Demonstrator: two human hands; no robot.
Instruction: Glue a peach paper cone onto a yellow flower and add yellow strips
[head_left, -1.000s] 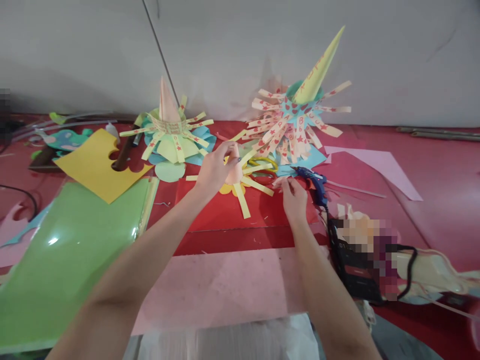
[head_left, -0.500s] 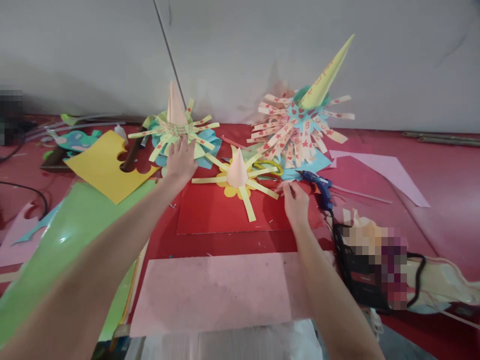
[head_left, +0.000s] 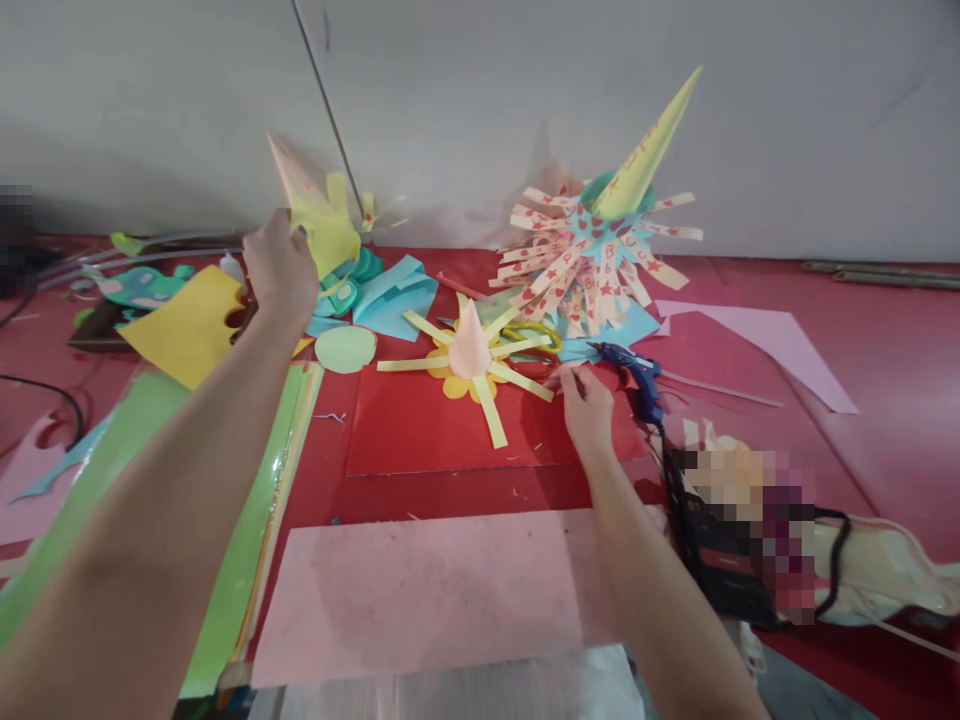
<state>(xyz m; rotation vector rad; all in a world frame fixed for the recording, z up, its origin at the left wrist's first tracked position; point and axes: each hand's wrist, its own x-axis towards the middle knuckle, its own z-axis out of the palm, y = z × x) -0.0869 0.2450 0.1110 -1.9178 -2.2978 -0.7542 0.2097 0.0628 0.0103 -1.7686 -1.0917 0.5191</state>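
Note:
My left hand is closed on a paper cone craft, a pale pink cone with yellow-green paper round its base. It is held up and tilted to the left, its lower side partly hidden by my fingers. My right hand rests low with fingers pinched together beside a strip tip; whatever lies between them is too small to make out. That strip belongs to a yellow paper flower with a small pink cone upright in its middle, lying on red card.
A blue glue gun lies right of my right hand, near yellow-handled scissors. Behind stands a tall yellow paper cone on a fringed base. Blue paper, a pale green disc and pink card lie around.
My left hand has closed on the cone craft and moved it left and up, tilting it. The blue paper and green disc are now uncovered. My right hand stays nearly still.

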